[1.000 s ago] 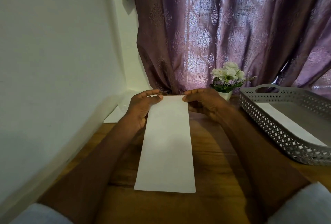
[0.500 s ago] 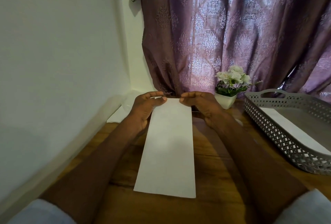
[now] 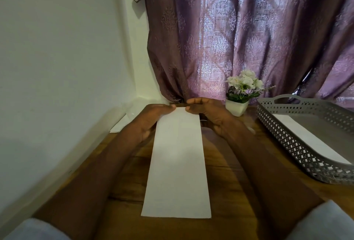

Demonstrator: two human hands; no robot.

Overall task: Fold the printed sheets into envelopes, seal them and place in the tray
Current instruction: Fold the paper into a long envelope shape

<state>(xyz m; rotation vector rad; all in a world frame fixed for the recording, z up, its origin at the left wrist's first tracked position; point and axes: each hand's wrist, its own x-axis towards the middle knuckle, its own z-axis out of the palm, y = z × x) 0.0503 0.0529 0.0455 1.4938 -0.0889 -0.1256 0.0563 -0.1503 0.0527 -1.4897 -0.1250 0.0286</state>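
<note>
White folded sheet [image 3: 177, 165] on brown wood-grain worktop [image 3: 126, 178]. Grey tray [image 3: 298, 144] with diamond lattice, right of sheet. Purple damask-patterned curtain [image 3: 239, 34] behind. White flowers [image 3: 244, 83], white pot [image 3: 236, 107].

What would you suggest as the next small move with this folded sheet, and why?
Probably draw the far edge toward the near one to fold it shorter: both the left hand and right hand pinch the far end of the folded sheet, which lies long, flat and unsealed.

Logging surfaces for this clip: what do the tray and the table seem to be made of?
Tray: likely grey plastic, matte, its walls pierced in a moulded-looking lattice, though painted metal is possible. Table: wood or wood-look laminate, brown with visible grain.
</note>
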